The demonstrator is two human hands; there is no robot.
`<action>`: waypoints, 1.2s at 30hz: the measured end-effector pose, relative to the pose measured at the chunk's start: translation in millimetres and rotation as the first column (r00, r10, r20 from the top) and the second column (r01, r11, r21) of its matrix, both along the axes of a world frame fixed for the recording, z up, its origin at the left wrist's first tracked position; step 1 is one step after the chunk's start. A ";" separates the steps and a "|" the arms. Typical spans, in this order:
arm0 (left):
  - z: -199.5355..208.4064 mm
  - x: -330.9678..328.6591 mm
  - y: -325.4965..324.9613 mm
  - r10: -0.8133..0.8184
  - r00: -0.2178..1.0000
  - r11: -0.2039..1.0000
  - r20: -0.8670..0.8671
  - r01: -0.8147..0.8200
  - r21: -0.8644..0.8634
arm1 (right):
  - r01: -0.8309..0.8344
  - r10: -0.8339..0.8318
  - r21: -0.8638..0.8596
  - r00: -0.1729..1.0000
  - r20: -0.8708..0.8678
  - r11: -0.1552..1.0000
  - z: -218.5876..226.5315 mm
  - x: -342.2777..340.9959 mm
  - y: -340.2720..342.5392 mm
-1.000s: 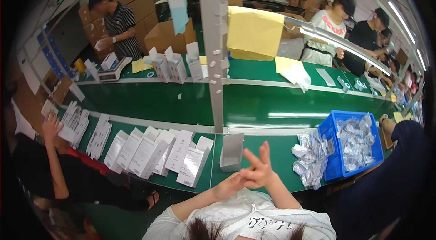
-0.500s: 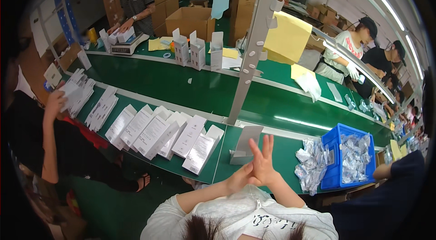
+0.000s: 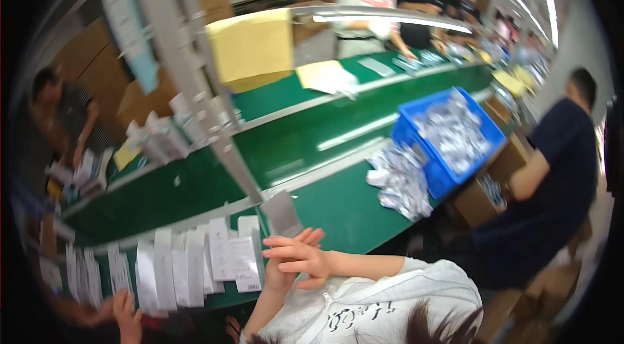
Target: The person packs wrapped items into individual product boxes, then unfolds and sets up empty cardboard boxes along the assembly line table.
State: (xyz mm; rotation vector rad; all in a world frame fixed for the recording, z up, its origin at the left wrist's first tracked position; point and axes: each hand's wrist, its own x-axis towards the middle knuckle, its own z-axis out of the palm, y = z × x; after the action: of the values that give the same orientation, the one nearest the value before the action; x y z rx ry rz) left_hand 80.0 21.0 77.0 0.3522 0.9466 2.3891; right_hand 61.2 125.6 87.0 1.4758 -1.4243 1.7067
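In the head view, had the left hand (image 3: 278, 277) and the right hand (image 3: 311, 264) crossed at the fingers, right over left, just in front of a grey-white box (image 3: 281, 212). Gripped nothing visible with either: held the fingers stretched out and loose, each hand touching the other. Found the box on the green table (image 3: 351, 217), close beyond the fingertips, with a flap up; could not see inside, so could not judge it filled or unfilled.

Counted as done, as far as visible: a row of white boxes (image 3: 188, 269) folded into shape and set close together to the left of the hands. Could not make out any contents there either, owing to blur and angle.

Counted as not done: flat cartons (image 3: 119, 270) bunched farther left along the table, apparently not opened out, near a co-worker's hand (image 3: 125, 313). Also noted plenty of silvery packets (image 3: 398, 181) heaped loose to the right, beside a blue bin (image 3: 465, 172), with many more inside it. Judged the work only partway along from that. Saw, farther right, a person (image 3: 559, 168) in dark clothing beside a brown carton (image 3: 469, 206).
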 end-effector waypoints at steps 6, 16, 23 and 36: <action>-13.6 -10.4 -36.1 0.438 0.772 0.589 -0.460 -0.633 -0.502 | 0.615 -0.619 0.194 0.784 -0.042 0.765 -25.8 -27.3 40.8; -48.3 -38.6 -18.1 0.112 0.688 0.148 -0.717 -0.726 -0.672 | 0.321 -0.567 0.469 0.519 0.640 0.823 -78.5 -31.3 47.2; -34.1 -36.9 -10.3 -0.069 0.871 -0.011 -0.487 -0.489 -0.872 | 0.198 -0.624 0.658 0.591 0.511 0.726 -82.0 -40.3 54.8; -49.5 -36.7 -33.9 0.233 0.940 0.690 -0.247 -0.339 -0.640 | 0.118 -0.574 0.723 0.699 0.426 0.681 -70.1 -44.5 65.9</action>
State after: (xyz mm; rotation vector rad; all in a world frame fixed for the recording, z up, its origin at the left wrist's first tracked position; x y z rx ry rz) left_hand 43.3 -12.9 27.5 0.0931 1.9828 2.0859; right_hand 16.6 191.5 16.9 0.7361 -2.7048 1.5488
